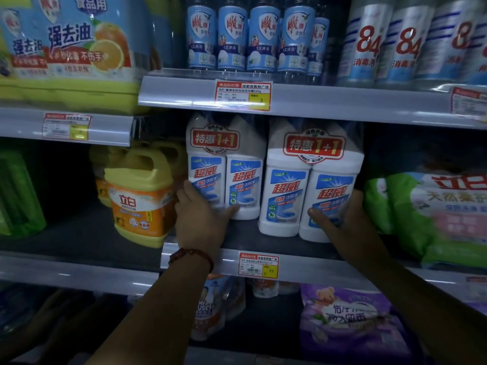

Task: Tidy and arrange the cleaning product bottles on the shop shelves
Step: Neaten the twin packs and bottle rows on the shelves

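Two forearms reach up from below to the middle shelf [316, 270], the left wrist wearing a red bracelet [192, 255]. The left hand [200, 209] wraps the base of the left twin-pack [224, 164] of white bottles, thumb across its front and fingers round its left side. The right hand [342, 222] clasps the right twin-pack [311, 180] low down, thumb on the front, fingers hidden behind its right side. Both packs stand upright, just beside each other, the right one nearer the shelf edge. A yellow jug [139, 201] stands left of them; blue-labelled bottles [250, 35] line the shelf above.
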### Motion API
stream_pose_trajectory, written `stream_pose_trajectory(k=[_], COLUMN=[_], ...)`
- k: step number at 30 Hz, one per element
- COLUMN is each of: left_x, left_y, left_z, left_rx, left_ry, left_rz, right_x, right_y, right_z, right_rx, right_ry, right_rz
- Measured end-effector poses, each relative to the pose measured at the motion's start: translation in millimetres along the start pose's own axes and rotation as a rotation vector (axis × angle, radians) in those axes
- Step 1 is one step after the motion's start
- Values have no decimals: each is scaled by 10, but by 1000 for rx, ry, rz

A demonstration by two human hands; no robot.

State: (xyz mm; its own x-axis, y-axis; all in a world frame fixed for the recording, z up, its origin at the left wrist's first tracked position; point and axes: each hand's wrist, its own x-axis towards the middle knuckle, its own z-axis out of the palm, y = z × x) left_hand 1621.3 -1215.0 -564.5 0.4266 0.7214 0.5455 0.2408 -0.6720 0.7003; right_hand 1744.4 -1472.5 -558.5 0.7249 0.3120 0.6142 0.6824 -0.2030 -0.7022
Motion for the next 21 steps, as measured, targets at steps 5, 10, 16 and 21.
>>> stream_pose_trajectory(k=[5, 10, 16, 21], left_x=[9, 14, 26, 21], left_y=[-4, 40, 25, 14], left_z=[-14, 17, 16, 26], left_rx=[37, 69, 94, 103], left_ry=[-19, -60, -102, -107], left_rz=[16, 9, 9, 22], right_x=[-2, -2, -10, -19], right_y=[13, 12, -31, -29], right_z=[-1, 1, 8, 4], right_rx=[-9, -31, -22, -22], right_ry=[-4, -9, -8, -10], right_rz=[4, 8, 9, 8])
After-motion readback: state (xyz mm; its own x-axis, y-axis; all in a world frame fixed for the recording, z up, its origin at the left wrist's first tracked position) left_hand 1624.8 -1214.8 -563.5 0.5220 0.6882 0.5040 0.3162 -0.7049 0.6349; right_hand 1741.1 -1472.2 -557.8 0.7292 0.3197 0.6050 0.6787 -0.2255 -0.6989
